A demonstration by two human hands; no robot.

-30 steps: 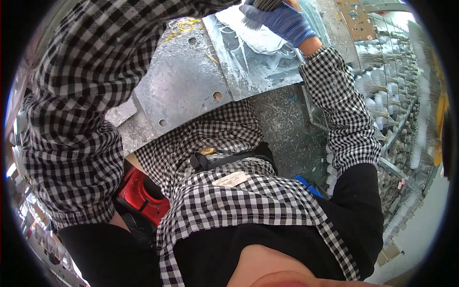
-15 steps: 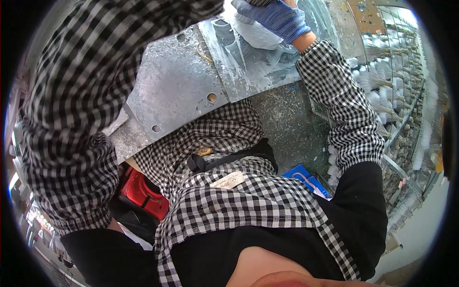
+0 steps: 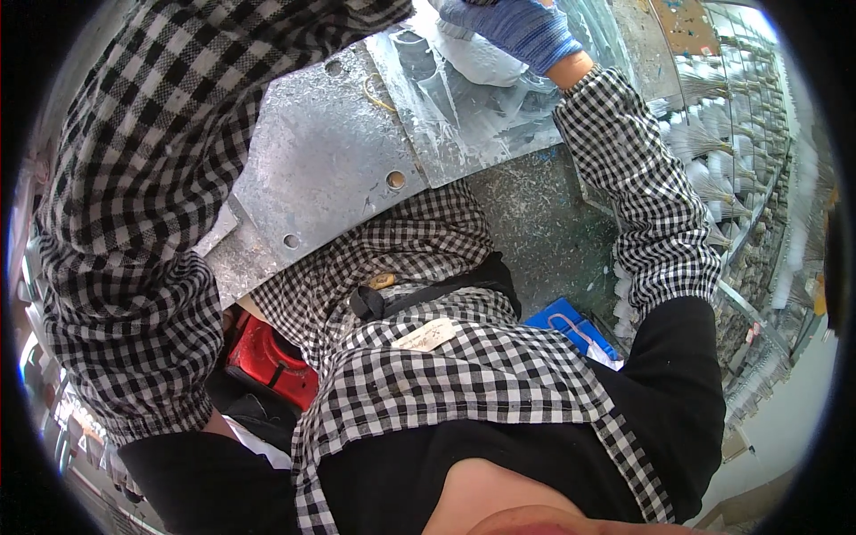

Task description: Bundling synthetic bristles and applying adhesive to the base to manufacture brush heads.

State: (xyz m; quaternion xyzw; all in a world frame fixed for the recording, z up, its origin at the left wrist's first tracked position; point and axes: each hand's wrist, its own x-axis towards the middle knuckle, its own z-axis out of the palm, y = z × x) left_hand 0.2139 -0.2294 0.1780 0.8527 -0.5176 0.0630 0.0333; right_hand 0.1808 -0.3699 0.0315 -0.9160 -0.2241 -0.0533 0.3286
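Note:
My right hand, in a blue knitted glove, is at the top edge over a metal plate smeared with white streaks on its right part. Its fingers are bent and pressed together, partly cut off by the edge. A dark sliver shows above them, too little to name. Directly beneath the glove lies a rounded white lump, soft-looking, of a kind I cannot make out. My left forearm, in a black-and-white checked sleeve, reaches up across the left side. The left hand itself is beyond the top edge.
Rows of white-bristled brushes hang on a rack at the right. A blue packet lies by my right side, a red object by my left. A checked apron covers my lap. The plate has several round holes.
My right hand has shifted slightly downward and to the right. The left sleeve has moved a little, and the dark sliver at the top edge shows less. The white lump stays nearly in place.

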